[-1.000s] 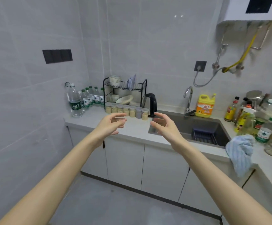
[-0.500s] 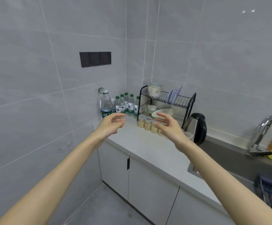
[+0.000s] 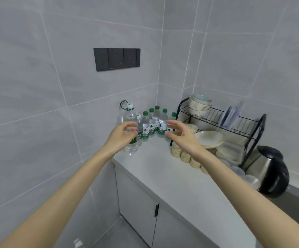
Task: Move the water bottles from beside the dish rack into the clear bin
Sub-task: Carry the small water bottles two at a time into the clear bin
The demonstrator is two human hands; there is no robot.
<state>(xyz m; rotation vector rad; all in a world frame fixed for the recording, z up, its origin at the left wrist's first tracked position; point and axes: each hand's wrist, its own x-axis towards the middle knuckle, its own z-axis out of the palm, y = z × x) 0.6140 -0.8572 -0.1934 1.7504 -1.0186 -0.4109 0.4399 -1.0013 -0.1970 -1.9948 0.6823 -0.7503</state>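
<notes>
Several small green-capped water bottles (image 3: 152,123) stand in the counter's back corner, left of the black dish rack (image 3: 222,122). A taller clear bottle (image 3: 130,115) with a white cap and a green cord stands at their left. My left hand (image 3: 122,136) hovers in front of the tall bottle, fingers curled and apart, holding nothing. My right hand (image 3: 180,134) is held out in front of the rack's left end, fingers spread, empty. The clear bin is not in view.
Bowls and plates fill the rack. Small jars (image 3: 182,154) line the white counter (image 3: 163,176) in front of it. A black and steel kettle (image 3: 268,172) stands at the right. A dark socket panel (image 3: 116,59) is on the left wall.
The view has swung left and closer to the corner. Both hands have reached nearer the bottles, still empty.
</notes>
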